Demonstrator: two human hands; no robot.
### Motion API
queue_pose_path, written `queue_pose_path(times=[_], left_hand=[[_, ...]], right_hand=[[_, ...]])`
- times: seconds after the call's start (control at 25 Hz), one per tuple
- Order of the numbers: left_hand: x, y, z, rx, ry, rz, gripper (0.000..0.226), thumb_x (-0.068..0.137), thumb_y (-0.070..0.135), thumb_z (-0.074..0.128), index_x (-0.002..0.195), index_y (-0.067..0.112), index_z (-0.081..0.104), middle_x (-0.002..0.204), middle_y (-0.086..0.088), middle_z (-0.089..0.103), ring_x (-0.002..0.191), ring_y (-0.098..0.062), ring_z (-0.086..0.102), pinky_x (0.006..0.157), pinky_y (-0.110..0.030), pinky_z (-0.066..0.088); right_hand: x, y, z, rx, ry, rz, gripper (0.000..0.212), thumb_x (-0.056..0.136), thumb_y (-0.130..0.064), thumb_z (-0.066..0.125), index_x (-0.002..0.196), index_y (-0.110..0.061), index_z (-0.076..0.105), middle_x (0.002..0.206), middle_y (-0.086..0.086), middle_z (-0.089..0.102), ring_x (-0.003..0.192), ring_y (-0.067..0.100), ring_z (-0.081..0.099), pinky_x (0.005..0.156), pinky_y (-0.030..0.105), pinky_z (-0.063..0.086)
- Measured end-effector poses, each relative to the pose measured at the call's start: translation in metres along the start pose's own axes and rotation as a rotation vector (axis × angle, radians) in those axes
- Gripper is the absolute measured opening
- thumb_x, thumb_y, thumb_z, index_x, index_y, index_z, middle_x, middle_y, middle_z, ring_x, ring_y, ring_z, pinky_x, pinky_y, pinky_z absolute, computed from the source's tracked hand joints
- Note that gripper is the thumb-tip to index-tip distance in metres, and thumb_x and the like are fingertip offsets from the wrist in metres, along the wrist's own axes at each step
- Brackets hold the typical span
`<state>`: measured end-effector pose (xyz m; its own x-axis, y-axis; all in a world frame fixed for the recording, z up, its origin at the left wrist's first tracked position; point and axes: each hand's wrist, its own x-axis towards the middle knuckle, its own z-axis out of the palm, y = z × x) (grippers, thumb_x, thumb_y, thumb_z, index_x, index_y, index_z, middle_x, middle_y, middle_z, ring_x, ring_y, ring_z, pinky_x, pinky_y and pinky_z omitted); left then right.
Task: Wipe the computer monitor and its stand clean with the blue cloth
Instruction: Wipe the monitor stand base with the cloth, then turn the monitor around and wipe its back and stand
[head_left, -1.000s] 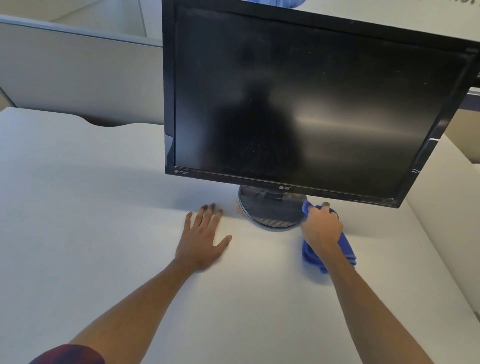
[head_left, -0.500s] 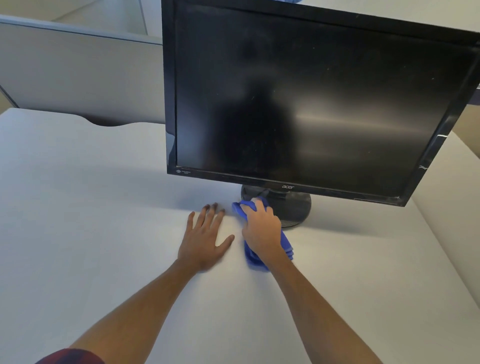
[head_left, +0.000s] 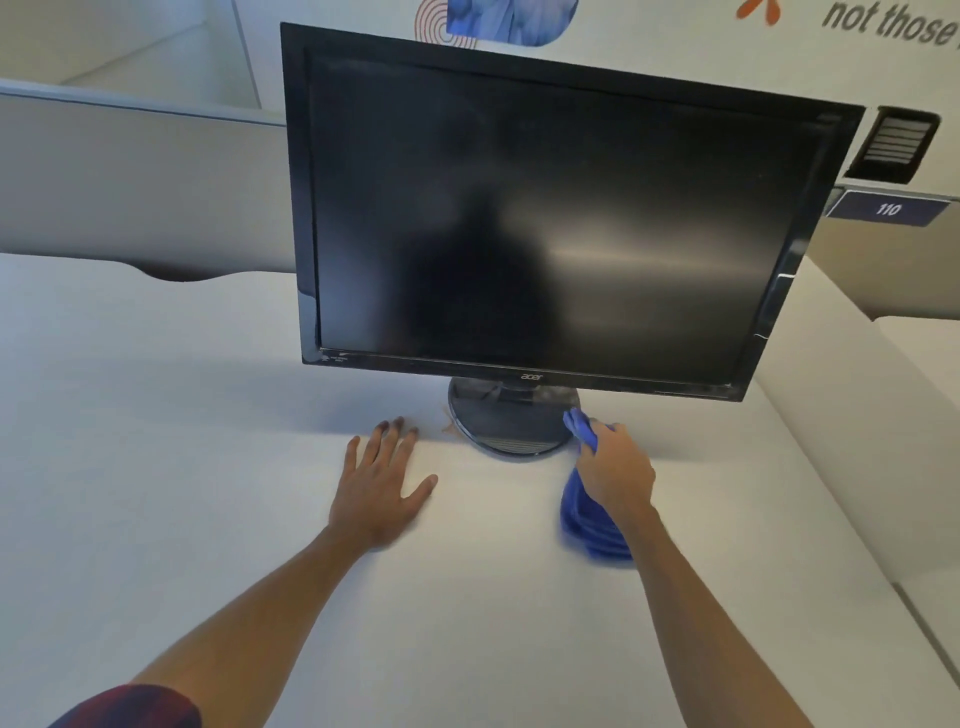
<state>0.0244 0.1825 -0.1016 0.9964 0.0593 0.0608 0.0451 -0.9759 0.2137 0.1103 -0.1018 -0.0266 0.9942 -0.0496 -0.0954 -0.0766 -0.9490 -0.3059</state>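
Blue cloth (head_left: 589, 514) bunched in right hand (head_left: 615, 470) (fingers curled), tip touching stand (head_left: 511, 423).

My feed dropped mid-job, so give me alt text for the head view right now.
The right hand grips the blue cloth against the right edge of the round stand under a black monitor. The left hand rests flat, fingers spread, on the white desk left of the stand.

Glossy black plastic monitor (head_left: 545, 218) bezel, soft blue cloth (head_left: 589, 519), matt white desk (head_left: 156, 467)
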Motion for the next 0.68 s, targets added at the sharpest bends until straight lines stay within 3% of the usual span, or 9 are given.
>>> queue_pose_path(times=[0.2,0.36,0.44,0.52,0.6,0.68], left_hand=[[0.001,0.001,-0.001,0.026,0.011,0.002,0.074,0.089,0.065,0.016,0.151,0.025,0.021,0.161,0.0,0.012,0.148,-0.02,0.008,0.118,-0.047,0.006],[-0.002,0.01,-0.006,0.064,0.035,0.008,0.072,0.089,0.061,0.019,0.144,0.018,0.037,0.155,-0.007,0.03,0.144,-0.025,0.025,0.116,-0.049,0.016],[-0.004,0.014,-0.009,0.086,0.018,0.017,0.073,0.089,0.059,0.02,0.142,0.014,0.042,0.153,-0.009,0.035,0.142,-0.027,0.03,0.114,-0.049,0.02],[-0.006,0.019,-0.011,0.104,0.0,0.023,0.074,0.088,0.058,0.018,0.14,0.011,0.044,0.151,-0.01,0.037,0.14,-0.028,0.033,0.113,-0.048,0.023],[-0.008,0.025,-0.012,0.095,0.003,0.035,0.075,0.087,0.057,0.019,0.137,0.01,0.048,0.149,-0.011,0.04,0.137,-0.03,0.039,0.11,-0.048,0.031],[-0.007,0.033,-0.016,0.053,0.02,0.049,0.073,0.086,0.057,0.024,0.136,0.01,0.048,0.149,-0.012,0.04,0.132,-0.032,0.045,0.105,-0.046,0.038]], right_hand=[[-0.039,0.08,-0.05,0.412,0.203,0.15,0.051,0.087,-0.026,0.071,0.126,-0.018,0.039,0.115,0.002,0.052,0.088,0.019,0.056,0.072,0.03,0.041],[-0.052,0.13,-0.061,0.419,0.243,0.094,0.058,0.078,-0.022,0.079,0.126,-0.019,0.045,0.141,0.003,0.032,0.109,0.024,0.051,0.082,0.032,0.044],[-0.057,0.139,-0.045,0.225,0.134,0.004,0.06,0.09,-0.04,0.062,0.142,-0.02,0.038,0.156,0.0,0.014,0.132,0.03,0.038,0.098,0.039,0.042],[-0.062,0.144,-0.023,-0.091,-0.053,-0.056,0.078,0.092,-0.066,0.032,0.155,-0.025,0.008,0.162,-0.004,-0.007,0.148,0.028,0.008,0.115,0.05,0.02],[-0.064,0.149,-0.009,-0.218,-0.089,-0.06,0.091,0.08,-0.08,0.004,0.153,-0.029,-0.012,0.161,-0.006,-0.016,0.149,0.023,-0.007,0.117,0.054,0.006],[-0.064,0.149,-0.006,-0.222,-0.049,-0.05,0.099,0.07,-0.082,-0.011,0.153,-0.029,-0.012,0.162,-0.004,-0.014,0.149,0.023,-0.006,0.116,0.054,0.005]])
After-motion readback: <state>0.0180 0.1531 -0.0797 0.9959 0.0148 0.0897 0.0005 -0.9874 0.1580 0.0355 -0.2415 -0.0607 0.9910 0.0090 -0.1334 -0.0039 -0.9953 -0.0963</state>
